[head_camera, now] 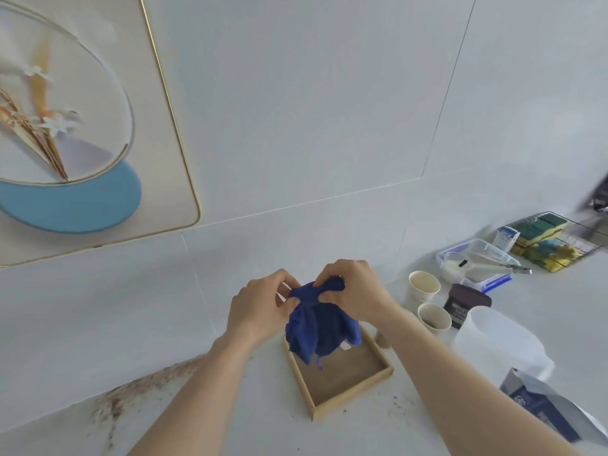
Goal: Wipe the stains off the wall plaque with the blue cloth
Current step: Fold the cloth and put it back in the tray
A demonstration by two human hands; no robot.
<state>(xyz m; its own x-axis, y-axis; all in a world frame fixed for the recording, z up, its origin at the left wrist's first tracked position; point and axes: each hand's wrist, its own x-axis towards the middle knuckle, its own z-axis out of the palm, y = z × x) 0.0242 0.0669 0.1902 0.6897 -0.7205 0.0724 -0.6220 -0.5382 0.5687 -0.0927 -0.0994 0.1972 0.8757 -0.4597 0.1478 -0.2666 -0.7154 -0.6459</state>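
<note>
The blue cloth (pixel 317 324) hangs bunched above a shallow wooden tray (pixel 353 388) on the white counter. My left hand (pixel 260 311) pinches its upper left edge and my right hand (pixel 357 291) grips the gathered top. The wall plaque (pixel 98 126) hangs at the upper left: a cream panel with a thin gold rim, a ring, pale flowers with tan stems and a light blue crescent. No stains on the plaque are clear from here.
Brown stains (pixel 131 394) spread along the counter and wall at the lower left. To the right stand two paper cups (pixel 424 286), a dark jar (pixel 464 304), a white jug (pixel 500 343), a clear box with tongs (pixel 477 261), a wire basket of sponges (pixel 552 241) and a dark blue bag (pixel 543 409).
</note>
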